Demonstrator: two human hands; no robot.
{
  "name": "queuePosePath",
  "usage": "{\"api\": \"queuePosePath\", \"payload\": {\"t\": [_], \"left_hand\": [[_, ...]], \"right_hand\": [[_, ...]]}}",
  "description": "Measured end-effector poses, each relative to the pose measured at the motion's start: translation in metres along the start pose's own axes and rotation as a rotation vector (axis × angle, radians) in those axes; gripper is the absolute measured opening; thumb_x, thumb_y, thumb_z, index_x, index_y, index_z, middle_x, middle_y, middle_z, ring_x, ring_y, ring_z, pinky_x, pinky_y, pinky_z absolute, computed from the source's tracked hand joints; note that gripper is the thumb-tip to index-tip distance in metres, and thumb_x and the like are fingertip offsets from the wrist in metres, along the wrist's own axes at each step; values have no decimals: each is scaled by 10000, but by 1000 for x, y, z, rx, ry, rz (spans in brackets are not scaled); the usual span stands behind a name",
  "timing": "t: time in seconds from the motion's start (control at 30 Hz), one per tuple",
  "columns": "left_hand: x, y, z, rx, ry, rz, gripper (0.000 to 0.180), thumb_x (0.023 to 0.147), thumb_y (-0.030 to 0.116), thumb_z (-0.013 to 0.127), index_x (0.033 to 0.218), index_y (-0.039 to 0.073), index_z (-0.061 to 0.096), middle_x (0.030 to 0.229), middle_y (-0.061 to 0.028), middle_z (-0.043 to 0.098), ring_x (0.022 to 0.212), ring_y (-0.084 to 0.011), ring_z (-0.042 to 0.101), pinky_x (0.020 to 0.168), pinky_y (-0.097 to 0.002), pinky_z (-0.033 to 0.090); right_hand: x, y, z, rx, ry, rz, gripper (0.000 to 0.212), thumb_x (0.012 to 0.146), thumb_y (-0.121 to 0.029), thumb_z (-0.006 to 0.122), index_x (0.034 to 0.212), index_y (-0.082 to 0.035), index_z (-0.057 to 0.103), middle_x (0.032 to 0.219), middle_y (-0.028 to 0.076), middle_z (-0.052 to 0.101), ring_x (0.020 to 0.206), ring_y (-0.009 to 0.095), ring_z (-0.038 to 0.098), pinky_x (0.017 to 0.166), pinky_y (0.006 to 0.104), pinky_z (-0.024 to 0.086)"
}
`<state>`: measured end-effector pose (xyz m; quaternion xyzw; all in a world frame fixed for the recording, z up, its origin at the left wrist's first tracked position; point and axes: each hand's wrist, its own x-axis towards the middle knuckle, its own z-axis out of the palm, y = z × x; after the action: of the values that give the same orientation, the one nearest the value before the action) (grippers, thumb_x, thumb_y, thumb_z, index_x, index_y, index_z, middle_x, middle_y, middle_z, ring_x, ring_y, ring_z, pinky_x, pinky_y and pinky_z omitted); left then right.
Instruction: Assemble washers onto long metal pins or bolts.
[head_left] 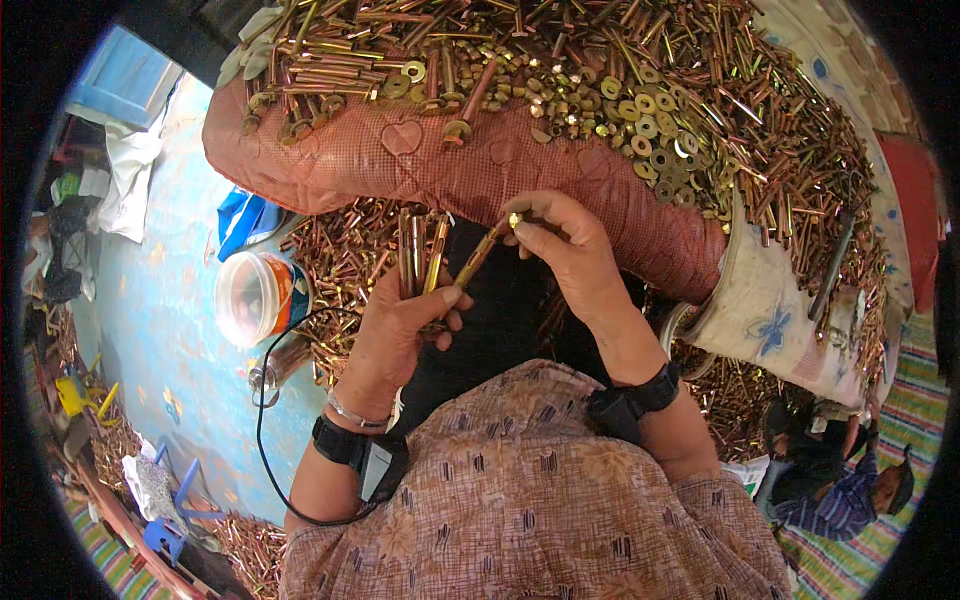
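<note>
My left hand (388,325) is closed round several brass-coloured sleeve anchor bolts (417,255), most of them standing upright. One sleeve anchor bolt (474,264) slants up to the right from its thumb and fingers. At that bolt's upper end, my right hand (575,250) pinches a small shiny nut (515,220) between thumb and forefinger. Whether the nut is threaded on is too small to tell. Beyond both hands lies a red quilted cushion (335,160), with loose nuts (570,95), flat washers (648,115) and a few assembled bolts (470,105) along its far side.
Heaped bolts (800,150) spread over the far right and beside my left hand. A white bucket (245,300) stands left on the blue floor covering (170,330). A black cable (262,410) loops from my left wrist. Another person (835,510) is at the lower right.
</note>
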<state>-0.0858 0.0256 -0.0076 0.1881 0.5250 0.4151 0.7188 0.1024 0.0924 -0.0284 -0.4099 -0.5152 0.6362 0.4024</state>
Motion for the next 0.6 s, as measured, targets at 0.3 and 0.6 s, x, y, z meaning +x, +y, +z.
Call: {"api": "queuePosePath", "payload": {"t": [0.3, 0.6], "left_hand": [[-4, -7, -3, 39, -29, -5, 176, 803, 90, 610, 927, 50, 492, 765, -77, 618, 594, -101, 555, 452, -212, 423], [-7, -8, -8, 6, -53, -4, 177, 802, 96, 612, 918, 37, 493, 757, -82, 617, 583, -98, 553, 423, -198, 399]], "right_hand": [[-7, 1, 5, 82, -80, 33, 179, 857, -59, 531, 1032, -29, 546, 936, 72, 618, 851, 121, 554, 698, 250, 433], [-7, 2, 6, 7, -127, 39, 157, 844, -51, 544, 996, -15, 555, 889, 60, 610, 802, 118, 557, 668, 250, 443]]}}
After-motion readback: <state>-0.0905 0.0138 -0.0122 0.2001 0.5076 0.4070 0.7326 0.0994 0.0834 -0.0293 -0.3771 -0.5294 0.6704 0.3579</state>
